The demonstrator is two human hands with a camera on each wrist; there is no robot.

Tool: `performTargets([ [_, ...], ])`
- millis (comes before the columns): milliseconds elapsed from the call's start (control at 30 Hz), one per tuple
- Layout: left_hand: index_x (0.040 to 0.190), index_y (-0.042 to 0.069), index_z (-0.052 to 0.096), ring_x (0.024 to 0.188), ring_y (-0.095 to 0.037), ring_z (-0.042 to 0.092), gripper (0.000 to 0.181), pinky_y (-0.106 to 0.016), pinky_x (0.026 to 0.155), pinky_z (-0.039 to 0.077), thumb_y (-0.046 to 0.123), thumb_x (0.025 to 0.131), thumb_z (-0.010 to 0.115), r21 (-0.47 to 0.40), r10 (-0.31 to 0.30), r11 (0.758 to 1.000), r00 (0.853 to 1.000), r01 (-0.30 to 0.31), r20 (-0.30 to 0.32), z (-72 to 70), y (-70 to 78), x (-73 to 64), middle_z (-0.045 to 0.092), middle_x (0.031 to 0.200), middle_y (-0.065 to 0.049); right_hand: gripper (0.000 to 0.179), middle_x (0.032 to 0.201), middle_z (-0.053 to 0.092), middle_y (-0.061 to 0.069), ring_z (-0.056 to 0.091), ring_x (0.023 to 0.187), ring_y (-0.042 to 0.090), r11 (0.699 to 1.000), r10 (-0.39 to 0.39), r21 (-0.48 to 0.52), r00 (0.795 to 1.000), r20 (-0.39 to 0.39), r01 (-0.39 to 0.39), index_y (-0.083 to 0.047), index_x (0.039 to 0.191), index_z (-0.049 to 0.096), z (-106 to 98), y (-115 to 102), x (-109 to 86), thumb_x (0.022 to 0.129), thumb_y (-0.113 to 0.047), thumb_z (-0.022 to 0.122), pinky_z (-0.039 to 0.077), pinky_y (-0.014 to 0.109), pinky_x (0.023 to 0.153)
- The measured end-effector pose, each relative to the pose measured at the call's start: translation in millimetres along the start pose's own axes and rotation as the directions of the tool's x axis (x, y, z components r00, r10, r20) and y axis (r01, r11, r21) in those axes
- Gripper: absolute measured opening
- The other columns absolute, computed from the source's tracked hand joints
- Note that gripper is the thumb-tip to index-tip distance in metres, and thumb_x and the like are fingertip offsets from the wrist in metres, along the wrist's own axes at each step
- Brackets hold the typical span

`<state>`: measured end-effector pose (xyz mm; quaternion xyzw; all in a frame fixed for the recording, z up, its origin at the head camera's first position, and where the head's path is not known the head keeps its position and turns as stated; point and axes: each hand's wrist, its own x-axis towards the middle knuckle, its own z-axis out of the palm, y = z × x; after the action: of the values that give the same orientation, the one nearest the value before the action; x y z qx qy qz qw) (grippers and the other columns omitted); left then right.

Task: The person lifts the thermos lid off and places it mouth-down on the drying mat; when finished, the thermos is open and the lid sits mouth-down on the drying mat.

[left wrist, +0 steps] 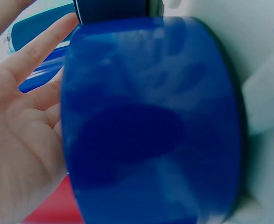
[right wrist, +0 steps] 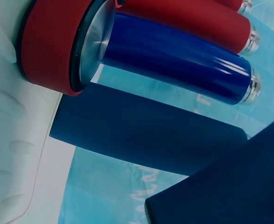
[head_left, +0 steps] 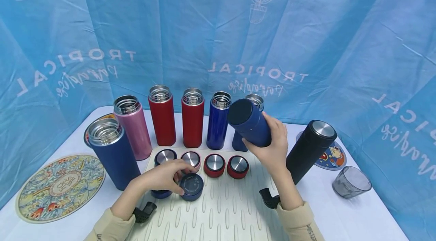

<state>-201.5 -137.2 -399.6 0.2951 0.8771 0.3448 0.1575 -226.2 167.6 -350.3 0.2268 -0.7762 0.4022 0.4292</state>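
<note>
My left hand (head_left: 167, 175) is over the mat, thumb and index finger at opposite edges of a dark blue lid (head_left: 192, 187) with a printed dark top. A blue lid (left wrist: 151, 121) fills much of the left wrist view; in the head view, a lid partly hidden by that hand (head_left: 161, 194) is beside it. With its fingers wrapped round the body, my right hand (head_left: 272, 144) grips a dark blue bottle (head_left: 252, 125), tilted in the air, its dark flat end facing the camera. Behind it stands another dark blue bottle (right wrist: 146, 128), partly hidden in the head view.
Open red bottles (head_left: 161, 122), a glossy blue bottle (head_left: 217, 127), a pink bottle (head_left: 134, 131) and a large dark blue bottle (head_left: 116, 161) surround a pale mat (head_left: 218, 214). Several steel-topped lids (head_left: 214, 163) lie there. Rightward stand a black bottle (head_left: 306, 150) and a glass (head_left: 351, 182).
</note>
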Motion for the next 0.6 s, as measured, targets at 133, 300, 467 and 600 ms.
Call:
performTargets([
  [133,0.120,0.012,0.061,0.083,-0.017,0.054,0.058,-0.026,0.067,0.049,0.013,0.066,0.082,0.003,-0.005,1.000,1.000,0.005,0.000,0.2,0.1,-0.1,0.058,0.107,-0.005,0.079,0.116,0.054,0.016,0.046,0.105,0.034,0.993,-0.067,-0.092,0.995,0.067,0.073,-0.011,0.127,0.053,-1.1,-4.0,-2.7,0.055,-0.014,0.086,0.042,0.055,0.085],
  [300,0.120,0.010,0.060,0.083,-0.017,0.054,0.059,-0.026,0.067,0.050,0.012,0.065,0.082,0.004,0.001,1.000,1.000,-0.001,0.004,0.7,0.8,0.5,0.058,0.107,-0.006,0.083,0.116,0.055,0.015,0.048,0.106,0.033,0.976,-0.127,-0.157,0.982,0.143,0.149,-0.013,0.126,0.054,-3.8,-5.2,-5.3,0.051,-0.016,0.089,0.043,0.055,0.085],
  [467,0.119,0.009,0.060,0.083,-0.016,0.054,0.058,-0.026,0.067,0.049,0.012,0.066,0.082,0.006,0.002,1.000,1.000,-0.002,0.004,0.8,1.2,0.3,0.059,0.107,-0.006,0.084,0.117,0.056,0.013,0.049,0.104,0.032,0.959,-0.155,-0.200,0.963,0.220,0.200,-0.016,0.127,0.055,-7.0,-7.7,-5.9,0.051,-0.021,0.090,0.044,0.055,0.085],
  [600,0.119,0.008,0.060,0.082,-0.017,0.054,0.058,-0.026,0.067,0.050,0.011,0.065,0.082,0.010,-0.001,1.000,1.000,0.001,0.000,0.7,2.0,0.4,0.059,0.106,-0.006,0.085,0.116,0.057,0.013,0.050,0.103,0.031,0.943,-0.174,-0.229,0.946,0.273,0.240,-0.018,0.127,0.055,-7.5,-9.3,-5.6,0.051,-0.024,0.090,0.044,0.053,0.085],
])
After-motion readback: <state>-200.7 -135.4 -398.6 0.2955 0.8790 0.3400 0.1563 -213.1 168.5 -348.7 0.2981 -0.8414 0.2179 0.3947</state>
